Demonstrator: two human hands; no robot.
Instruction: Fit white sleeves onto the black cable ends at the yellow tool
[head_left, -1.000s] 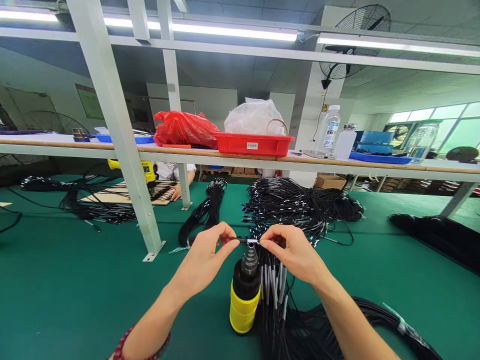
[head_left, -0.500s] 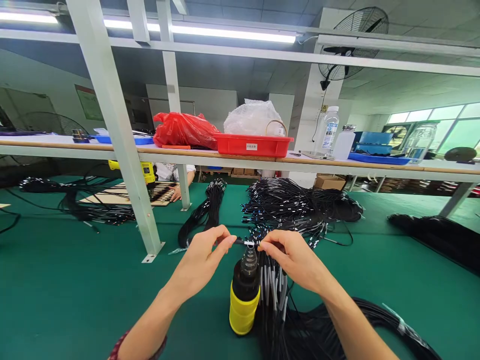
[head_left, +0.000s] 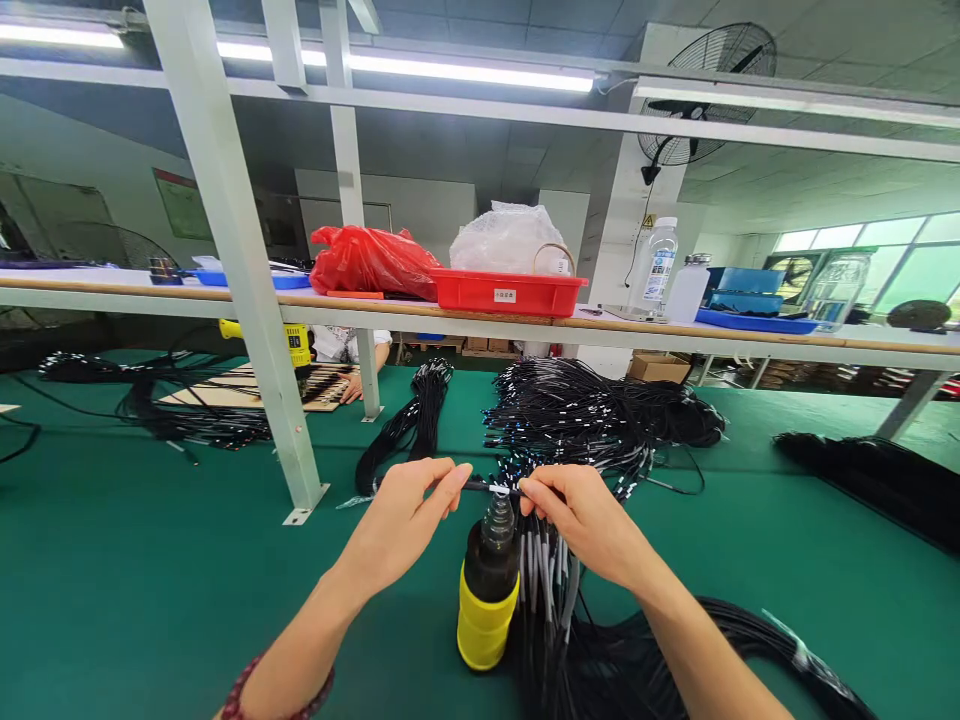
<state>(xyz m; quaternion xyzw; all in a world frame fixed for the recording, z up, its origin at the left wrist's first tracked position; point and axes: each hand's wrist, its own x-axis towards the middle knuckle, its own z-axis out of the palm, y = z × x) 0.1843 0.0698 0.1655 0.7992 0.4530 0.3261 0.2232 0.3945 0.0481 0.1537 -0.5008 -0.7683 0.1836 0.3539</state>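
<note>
A thin black cable [head_left: 477, 486] with a short white section stretches level between my hands. My left hand [head_left: 420, 500] pinches its left end between thumb and fingers. The other end is pinched by my right hand [head_left: 574, 510]. Just under the white section is the coiled metal nozzle of a yellow and black heat gun [head_left: 487, 610], which stands upright on the green table. I cannot tell whether the cable touches the nozzle. Beside the heat gun, below my right hand, lies a bundle of black cables with grey sleeves [head_left: 547, 570].
Behind my hands lie a large heap of black cables [head_left: 592, 400] and a smaller bundle [head_left: 424, 410]. A white post [head_left: 262, 330] rises at the left. The shelf carries a red tray [head_left: 502, 292] and bottles. At the far left, a co-worker's hand [head_left: 351, 387] rests near another yellow heat gun.
Both hands keep nearly the same place, still pinching the cable over the nozzle. The view has shifted very slightly.
</note>
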